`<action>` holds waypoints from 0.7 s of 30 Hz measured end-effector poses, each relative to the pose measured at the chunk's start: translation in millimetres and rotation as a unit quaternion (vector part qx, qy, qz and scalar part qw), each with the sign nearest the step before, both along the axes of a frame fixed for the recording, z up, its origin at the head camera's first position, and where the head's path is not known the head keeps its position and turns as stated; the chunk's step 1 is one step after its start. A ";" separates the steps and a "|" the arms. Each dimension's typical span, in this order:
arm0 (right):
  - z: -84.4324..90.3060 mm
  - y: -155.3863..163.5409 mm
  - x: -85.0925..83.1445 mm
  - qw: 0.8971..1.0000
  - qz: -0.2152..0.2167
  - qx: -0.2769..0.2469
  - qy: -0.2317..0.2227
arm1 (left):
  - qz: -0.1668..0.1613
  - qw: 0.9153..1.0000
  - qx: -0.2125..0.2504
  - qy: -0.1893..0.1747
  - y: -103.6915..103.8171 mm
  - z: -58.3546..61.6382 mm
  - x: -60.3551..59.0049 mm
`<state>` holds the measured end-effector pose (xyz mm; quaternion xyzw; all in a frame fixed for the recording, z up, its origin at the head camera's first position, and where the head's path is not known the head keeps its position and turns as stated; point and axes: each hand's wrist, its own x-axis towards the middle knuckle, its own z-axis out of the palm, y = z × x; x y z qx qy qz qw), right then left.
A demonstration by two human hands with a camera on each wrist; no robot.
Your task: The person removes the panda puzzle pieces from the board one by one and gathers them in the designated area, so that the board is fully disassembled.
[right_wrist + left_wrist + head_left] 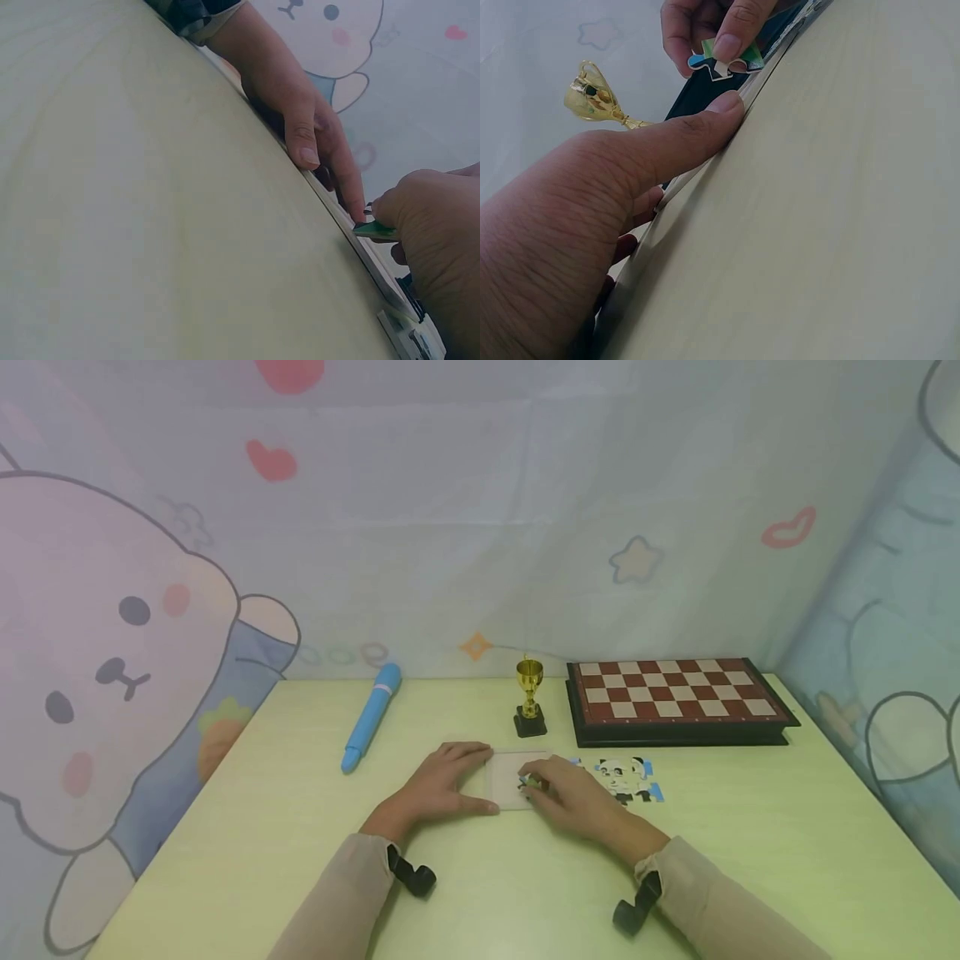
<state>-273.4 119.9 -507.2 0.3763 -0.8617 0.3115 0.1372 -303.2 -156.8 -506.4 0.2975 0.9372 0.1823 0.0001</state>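
A pale square puzzle board (506,787) lies flat in front of the person. My left hand (438,787) holds it at the left side, thumb at the near corner and fingers at the far corner. Over the board, my right hand (576,797) pinches a jigsaw piece (751,57) between thumb and fingers. That piece shows green, blue, black and white, and most of it is hidden by the fingers in the head view. Just right of the board, several panda puzzle pieces (617,768) lie together on the table, partly behind the right hand.
Behind the board stands a small gold trophy (529,678) on a black base. A red-and-white chessboard case (678,692) occupies the back right. To the back left lies a long blue stick-like thing (369,720) with a rounded end. A printed cloth hangs behind the table.
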 end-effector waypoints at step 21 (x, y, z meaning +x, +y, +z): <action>2.9 -0.9 -2.8 1.000 -0.016 0.004 0.021 | 0.002 1.000 0.004 -0.009 0.1 2.0 -0.2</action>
